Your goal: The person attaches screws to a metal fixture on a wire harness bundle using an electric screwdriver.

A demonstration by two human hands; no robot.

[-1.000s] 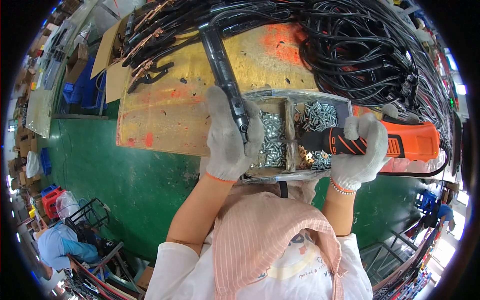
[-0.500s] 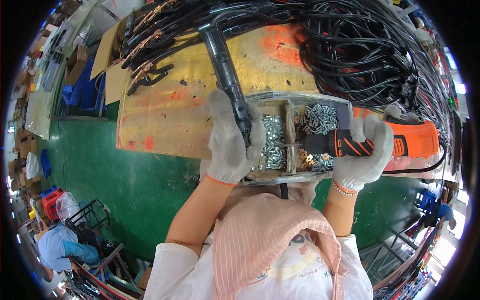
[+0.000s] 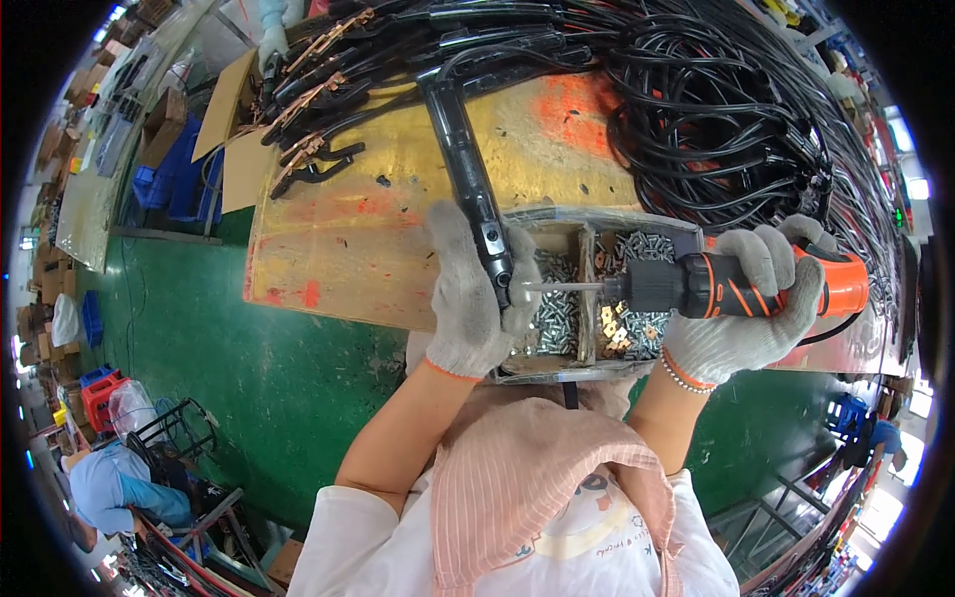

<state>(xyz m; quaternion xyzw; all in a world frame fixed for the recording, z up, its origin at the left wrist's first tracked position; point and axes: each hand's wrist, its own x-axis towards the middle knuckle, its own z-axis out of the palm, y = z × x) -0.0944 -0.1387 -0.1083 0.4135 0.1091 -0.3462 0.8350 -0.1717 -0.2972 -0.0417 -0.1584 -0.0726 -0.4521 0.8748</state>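
My gloved left hand (image 3: 466,308) is closed around the lower end of a long black tubular handle (image 3: 468,164), with fingers on one side and thumb on the other. A silvery screw hole shows in the handle just above the thumb, and a cable leaves its far end. My gloved right hand (image 3: 771,289) grips an orange and black power screwdriver (image 3: 721,286), held level. Its long bit (image 3: 572,287) points left across the parts box and ends at my left thumb; whether it touches anything there is hidden. Beneath the bit lies a divided box (image 3: 587,239) of screws.
Small copper plates (image 3: 617,333) lie among screws in the box's right compartment. Black holders with copper jaws (image 3: 308,99) are piled far left, coiled black cables (image 3: 711,109) far right. A co-worker's gloved hand (image 3: 272,48) is beyond a cardboard box (image 3: 224,104). Another person (image 3: 124,488) bends at lower left.
The screwdriver has drawn a little away from the handle and its bit shows longer. My right hand has shifted its grip along the tool. A co-worker's gloved hand has appeared far left.
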